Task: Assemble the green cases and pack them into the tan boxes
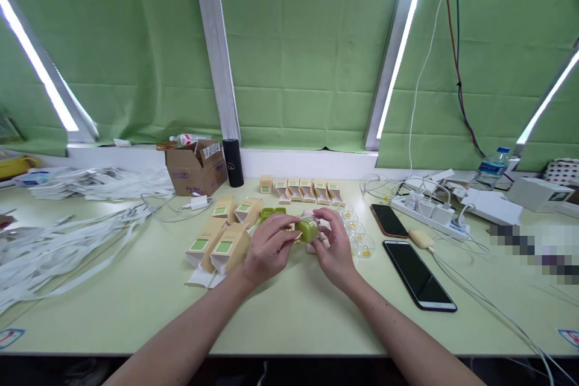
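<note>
Both my hands meet over the middle of the table around a small, rounded green case [307,230]. My right hand [335,248] grips its right side between thumb and fingers, where something clear or whitish shows against it. My left hand [270,247] pinches at its left edge; a small yellowish bit shows by the fingertips, too small to name. Behind my left hand sit more green cases [268,212], partly hidden. Clear plastic shells with yellow centres [364,247] lie just right of my right hand. Open beige cartons with green labels [232,246] lie to the left.
A row of small beige boxes [307,191] stands behind my hands. Two phones [418,274] [389,220], a power strip [429,215] and loose cables lie to the right. A cardboard box [194,175], a black cylinder [233,163] and white straps [67,247] are left.
</note>
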Available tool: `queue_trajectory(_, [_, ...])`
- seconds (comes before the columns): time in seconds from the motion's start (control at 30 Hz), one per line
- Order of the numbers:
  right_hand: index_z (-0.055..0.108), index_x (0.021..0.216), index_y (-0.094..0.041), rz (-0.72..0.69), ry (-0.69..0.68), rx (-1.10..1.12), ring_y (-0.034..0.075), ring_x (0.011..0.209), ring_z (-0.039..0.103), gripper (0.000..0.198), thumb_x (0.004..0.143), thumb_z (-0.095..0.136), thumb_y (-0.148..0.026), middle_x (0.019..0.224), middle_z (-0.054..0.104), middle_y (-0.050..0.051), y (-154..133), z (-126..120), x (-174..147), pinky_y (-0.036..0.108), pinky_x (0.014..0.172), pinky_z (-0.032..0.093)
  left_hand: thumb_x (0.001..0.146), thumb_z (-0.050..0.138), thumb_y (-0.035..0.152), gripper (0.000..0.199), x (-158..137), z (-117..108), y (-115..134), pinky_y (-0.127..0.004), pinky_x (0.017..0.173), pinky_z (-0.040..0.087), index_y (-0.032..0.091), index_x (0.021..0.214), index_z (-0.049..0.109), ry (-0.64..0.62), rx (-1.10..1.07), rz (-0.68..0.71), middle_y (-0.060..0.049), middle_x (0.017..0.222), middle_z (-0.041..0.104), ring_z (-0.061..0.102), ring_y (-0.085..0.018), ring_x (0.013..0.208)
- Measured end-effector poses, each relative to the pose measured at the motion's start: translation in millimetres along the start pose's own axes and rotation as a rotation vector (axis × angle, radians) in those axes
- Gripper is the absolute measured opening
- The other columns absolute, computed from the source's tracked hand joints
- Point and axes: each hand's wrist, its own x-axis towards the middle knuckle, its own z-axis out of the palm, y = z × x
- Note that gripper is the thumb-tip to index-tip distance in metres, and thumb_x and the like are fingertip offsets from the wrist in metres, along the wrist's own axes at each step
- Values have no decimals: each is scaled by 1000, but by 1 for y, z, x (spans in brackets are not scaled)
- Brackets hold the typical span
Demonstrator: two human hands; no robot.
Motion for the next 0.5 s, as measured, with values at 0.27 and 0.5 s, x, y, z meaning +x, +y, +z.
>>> queue_trajectory(0.27, [51,147,-35,-315,-86,-203,33,134,59,61,91,60,-11,140,63,10,3,-4,-4,60,116,48,93,56,2,24,-2,1,0,-45,94,63,24,102,63,-16,5,67,-12,120,76,72,-23,114])
queue_trajectory(0.5, [52,145,-33,-211,-98,-197,31,131,63,56,93,59,-13,138,67,9,-3,-1,-3,55,112,53,94,55,4,21,-4,1,-2,-44,93,61,23,100,61,4,-48,-55,-12,118,77,74,-24,112])
